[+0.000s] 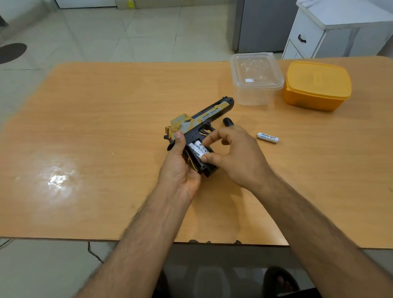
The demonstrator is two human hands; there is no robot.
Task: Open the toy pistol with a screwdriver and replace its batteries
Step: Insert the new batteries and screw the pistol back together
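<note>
A yellow and black toy pistol point(203, 118) is held just above the wooden table point(98, 131), barrel pointing to the far right. My left hand point(180, 168) grips its handle from below, thumb on the rear of the frame. The grip's battery bay is uncovered, and two white batteries point(199, 149) lie in it. My right hand point(235, 155) pinches at those batteries with thumb and forefinger. A third white battery point(267, 137) lies loose on the table to the right. A black object point(228, 122), partly hidden behind my right hand, sits beside the pistol.
A clear plastic container point(256, 78) and an orange lidded box point(317, 86) stand at the table's far right. A white cabinet point(340, 27) and a grey appliance point(272, 15) stand behind the table. A sandalled foot point(280, 282) shows below the near edge.
</note>
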